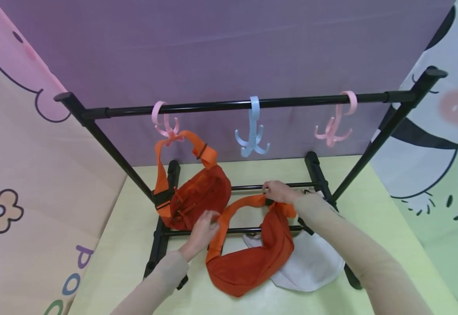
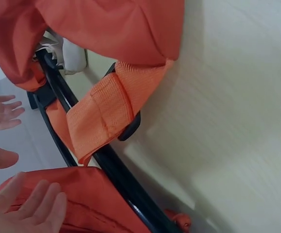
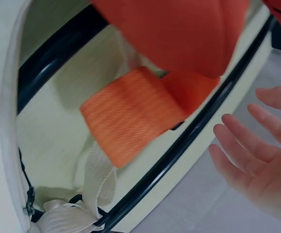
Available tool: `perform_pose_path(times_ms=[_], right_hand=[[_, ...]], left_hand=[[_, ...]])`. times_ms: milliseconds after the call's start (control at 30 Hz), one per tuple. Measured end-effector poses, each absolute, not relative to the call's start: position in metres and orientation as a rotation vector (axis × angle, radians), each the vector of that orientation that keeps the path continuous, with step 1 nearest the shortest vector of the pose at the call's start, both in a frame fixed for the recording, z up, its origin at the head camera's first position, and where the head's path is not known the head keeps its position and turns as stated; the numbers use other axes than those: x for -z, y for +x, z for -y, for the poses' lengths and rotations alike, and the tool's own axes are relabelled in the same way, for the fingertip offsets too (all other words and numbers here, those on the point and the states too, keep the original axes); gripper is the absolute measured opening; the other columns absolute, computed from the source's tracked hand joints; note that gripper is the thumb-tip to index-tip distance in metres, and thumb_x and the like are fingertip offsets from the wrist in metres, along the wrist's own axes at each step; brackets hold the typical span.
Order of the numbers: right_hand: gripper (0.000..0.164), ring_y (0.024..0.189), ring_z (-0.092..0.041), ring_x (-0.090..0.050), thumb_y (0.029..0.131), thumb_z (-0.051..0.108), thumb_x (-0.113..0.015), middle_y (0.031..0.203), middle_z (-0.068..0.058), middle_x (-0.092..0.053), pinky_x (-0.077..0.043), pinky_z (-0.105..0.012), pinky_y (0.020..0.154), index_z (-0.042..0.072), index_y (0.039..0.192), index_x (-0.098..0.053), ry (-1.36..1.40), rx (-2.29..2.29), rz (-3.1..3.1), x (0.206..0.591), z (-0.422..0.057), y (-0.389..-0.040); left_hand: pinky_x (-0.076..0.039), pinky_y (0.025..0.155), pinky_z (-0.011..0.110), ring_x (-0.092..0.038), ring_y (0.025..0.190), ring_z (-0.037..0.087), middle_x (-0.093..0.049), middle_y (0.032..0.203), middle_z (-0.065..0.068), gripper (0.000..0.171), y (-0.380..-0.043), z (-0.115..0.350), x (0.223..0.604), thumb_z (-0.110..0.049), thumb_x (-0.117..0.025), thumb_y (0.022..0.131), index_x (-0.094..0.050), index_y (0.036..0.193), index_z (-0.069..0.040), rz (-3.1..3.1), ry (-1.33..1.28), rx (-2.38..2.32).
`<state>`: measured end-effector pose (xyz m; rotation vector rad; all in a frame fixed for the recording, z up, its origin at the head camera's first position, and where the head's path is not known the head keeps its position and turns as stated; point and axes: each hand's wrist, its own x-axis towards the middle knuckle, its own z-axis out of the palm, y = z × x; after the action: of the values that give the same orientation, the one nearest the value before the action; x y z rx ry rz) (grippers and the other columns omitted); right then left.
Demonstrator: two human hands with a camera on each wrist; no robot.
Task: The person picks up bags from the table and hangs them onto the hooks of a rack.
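Observation:
An orange waist bag (image 1: 248, 267) lies over the rack's lower bars, its strap (image 1: 225, 223) looping up in an arc. My left hand (image 1: 203, 229) is beside that strap, fingers loose and nothing gripped, as its palm (image 2: 28, 208) shows in the left wrist view. Above the strap's far end is my right hand (image 1: 279, 191); in the right wrist view its fingers (image 3: 242, 145) are spread apart from the orange webbing (image 3: 135, 116). A second orange waist bag (image 1: 207, 197) hangs by its strap from the left pink hook (image 1: 168, 127). Partly hidden under the first bag lies a white bag (image 1: 311, 262).
A black rack's top bar (image 1: 213, 106) crosses above both hands. It carries a blue hook (image 1: 253, 127) in the middle and another pink hook (image 1: 333, 124) at right. Slanted posts (image 1: 386, 135) flank the work, and the rack's feet stand on a pale tabletop (image 1: 110, 253).

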<state>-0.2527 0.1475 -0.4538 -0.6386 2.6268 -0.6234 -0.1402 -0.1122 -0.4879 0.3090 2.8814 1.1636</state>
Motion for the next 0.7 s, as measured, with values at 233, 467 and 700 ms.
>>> perform_pose_path(times_ms=[233,467,700], right_hand=[[0.032,0.094,-0.023,-0.056,0.083,0.022,-0.06,0.104,-0.013,-0.06,-0.045,-0.034,0.077,-0.001,0.106,-0.059,-0.912,0.359,-2.679,0.592,-0.182,-0.33],[0.038,0.078,-0.018,-0.053,0.078,0.03,-0.064,0.096,-0.005,-0.059,-0.043,-0.033,0.066,0.009,0.108,-0.055,-0.726,0.272,-2.671,0.704,-0.209,-0.386],[0.048,0.089,-0.023,-0.053,0.081,0.025,-0.06,0.112,-0.016,-0.056,-0.043,-0.036,0.071,0.0,0.12,-0.048,-0.713,0.257,-2.673,0.675,-0.199,-0.365]], left_hand=[[-0.047,0.069,0.034,-0.054,0.087,0.025,-0.054,0.1,0.013,0.024,-0.14,0.108,0.495,-0.008,-0.06,0.082,-0.055,0.105,0.001,-2.89,0.195,-1.062],[-0.047,0.068,0.035,-0.055,0.083,0.025,-0.055,0.099,0.015,0.027,-0.14,0.107,0.5,-0.009,-0.06,0.082,-0.054,0.105,0.004,-2.832,0.134,-1.046],[-0.045,0.064,0.033,-0.053,0.078,0.023,-0.057,0.092,0.015,0.029,-0.143,0.105,0.501,-0.01,-0.061,0.082,-0.055,0.105,0.006,-2.832,0.144,-0.99]])
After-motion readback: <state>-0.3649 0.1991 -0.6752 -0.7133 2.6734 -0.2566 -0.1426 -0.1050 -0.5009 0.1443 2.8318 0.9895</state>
